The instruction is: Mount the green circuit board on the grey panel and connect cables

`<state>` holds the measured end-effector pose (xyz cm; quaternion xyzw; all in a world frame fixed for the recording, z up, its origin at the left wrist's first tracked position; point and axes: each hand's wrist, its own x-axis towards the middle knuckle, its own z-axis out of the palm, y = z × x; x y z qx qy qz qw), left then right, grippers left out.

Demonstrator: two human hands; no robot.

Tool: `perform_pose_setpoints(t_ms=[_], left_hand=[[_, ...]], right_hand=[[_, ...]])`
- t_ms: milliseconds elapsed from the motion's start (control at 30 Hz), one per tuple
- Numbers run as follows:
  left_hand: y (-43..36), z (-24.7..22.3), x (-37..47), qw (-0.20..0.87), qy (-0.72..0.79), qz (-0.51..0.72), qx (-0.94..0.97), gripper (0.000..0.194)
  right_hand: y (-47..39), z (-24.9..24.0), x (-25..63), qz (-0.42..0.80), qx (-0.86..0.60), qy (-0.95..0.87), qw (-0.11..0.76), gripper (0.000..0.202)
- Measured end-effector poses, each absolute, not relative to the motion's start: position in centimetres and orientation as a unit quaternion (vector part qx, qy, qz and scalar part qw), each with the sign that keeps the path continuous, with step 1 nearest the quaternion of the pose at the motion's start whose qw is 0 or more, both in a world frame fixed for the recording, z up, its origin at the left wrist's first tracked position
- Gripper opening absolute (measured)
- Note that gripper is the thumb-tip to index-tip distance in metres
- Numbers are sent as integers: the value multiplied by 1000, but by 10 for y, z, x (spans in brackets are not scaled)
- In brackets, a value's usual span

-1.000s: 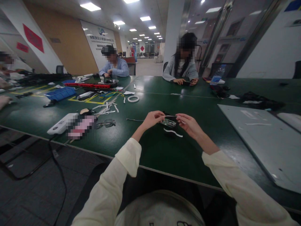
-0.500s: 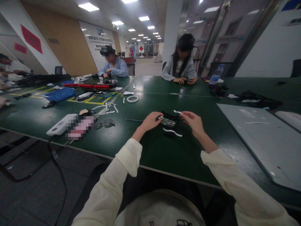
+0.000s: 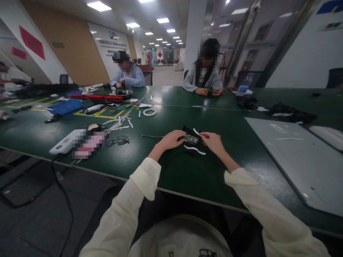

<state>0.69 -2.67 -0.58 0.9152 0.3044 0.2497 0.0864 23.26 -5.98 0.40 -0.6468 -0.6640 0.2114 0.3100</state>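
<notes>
My left hand point(image 3: 172, 140) is closed on the left end of a small circuit board point(image 3: 192, 139), which has black material around its far side. Pinched in my right hand point(image 3: 211, 140) is a short white strip point(image 3: 197, 132), whose free end points up and left at the board's right side. A second white strip point(image 3: 195, 149), slightly wavy, lies just nearer than the board. To the left, a thin cable point(image 3: 152, 136) runs toward my left hand.
A white tape ring point(image 3: 149, 112), loose strips, glasses point(image 3: 118, 140), a pink item point(image 3: 89, 145) and a white device point(image 3: 68, 141) lie left. A grey panel point(image 3: 300, 160) rests right. Two people sit across the green table point(image 3: 171, 171).
My right hand has moved left with its white strip, close to the board's right end. My left hand's fingers have shifted slightly on the board. The camera view has shifted a little.
</notes>
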Motion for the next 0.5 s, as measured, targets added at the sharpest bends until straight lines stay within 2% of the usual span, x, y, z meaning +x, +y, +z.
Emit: perform_pose_setpoints(t_ms=[233,333,500], left_hand=[[-27,-5,6,85,306,245,916,27],[-28,-5,6,86,306,242,917,27],[-31,-1,6,85,309,228,919,29]], right_hand=[[-69,12,231,54,-665,-727,162,35],[-71,12,231,64,-661,-730,163,37],[-58,13,252,87,-639,-731,223,41]])
